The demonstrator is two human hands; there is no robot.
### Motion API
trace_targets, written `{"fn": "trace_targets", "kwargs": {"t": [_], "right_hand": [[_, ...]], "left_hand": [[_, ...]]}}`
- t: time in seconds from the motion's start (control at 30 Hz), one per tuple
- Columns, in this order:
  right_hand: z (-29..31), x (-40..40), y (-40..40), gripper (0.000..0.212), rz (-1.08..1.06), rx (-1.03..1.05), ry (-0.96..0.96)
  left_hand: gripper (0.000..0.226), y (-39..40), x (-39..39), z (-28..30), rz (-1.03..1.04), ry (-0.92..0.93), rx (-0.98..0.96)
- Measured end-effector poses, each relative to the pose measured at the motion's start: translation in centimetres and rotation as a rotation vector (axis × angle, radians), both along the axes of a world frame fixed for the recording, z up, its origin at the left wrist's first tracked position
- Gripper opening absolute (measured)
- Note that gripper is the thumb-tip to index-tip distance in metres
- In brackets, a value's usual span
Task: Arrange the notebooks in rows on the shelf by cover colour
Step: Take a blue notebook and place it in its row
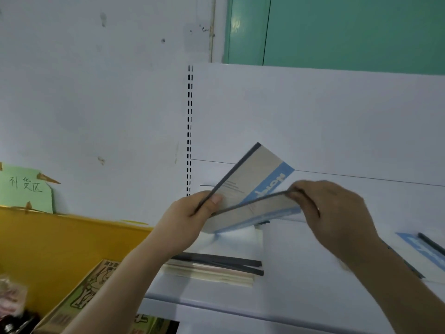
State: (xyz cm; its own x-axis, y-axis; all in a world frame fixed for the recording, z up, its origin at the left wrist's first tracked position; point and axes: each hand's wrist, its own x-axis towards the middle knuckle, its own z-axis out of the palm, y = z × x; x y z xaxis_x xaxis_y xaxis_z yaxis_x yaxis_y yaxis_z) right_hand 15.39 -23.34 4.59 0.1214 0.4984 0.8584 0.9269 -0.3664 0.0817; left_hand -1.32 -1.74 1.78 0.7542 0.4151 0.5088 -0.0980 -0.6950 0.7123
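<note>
Both hands (190,213) pinch notebooks (252,189) (tilted) — above shelf (313,273)

Right-hand notebook (423,254) cut off by edge, stack (216,268) perhaps partly hidden
</note>
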Motion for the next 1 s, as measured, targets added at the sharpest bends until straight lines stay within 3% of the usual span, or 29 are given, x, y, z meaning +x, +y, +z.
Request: {"fn": "trace_targets", "kwargs": {"t": [0.17, 0.3, 0.47, 0.57, 0.63, 0.8, 1.0], "right_hand": [[3.1, 0.2, 0.9, 0.033, 0.037, 0.071, -0.158], [3.1, -0.3, 1.2, 0.029, 0.061, 0.145, -0.122], [-0.5, -0.8, 0.7, 0.058, -0.073, 0.130, 0.303], [-3.6, -1.4, 1.3, 0.070, -0.088, 0.011, 0.622], [-5.4, -1.8, 1.7, 0.060, -0.040, -0.032, 0.781], [-7.1, -2.0, -0.2, 0.035, 0.025, 0.104, 0.879], [-8.1, -1.6, -5.2, 0.014, -0.097, 0.244, 0.836]], "left_hand": [[0.019, -0.6, 0.6, -0.4, -0.016, 0.060, 0.095], [0.012, -1.0, 0.8, -0.5, 0.060, 0.014, 0.018], [0.011, -1.6, 1.3, -0.1, 0.014, -0.196, -0.399], [0.015, -2.5, 2.3, -0.7, -0.049, -0.214, -0.528], [0.016, -3.2, 3.0, -1.5, -0.089, -0.204, -0.550], [0.017, -5.0, 4.7, -2.9, -0.229, -0.170, -0.644], [0.029, -8.9, 7.8, -4.5, -0.491, -0.062, -0.816]]}}
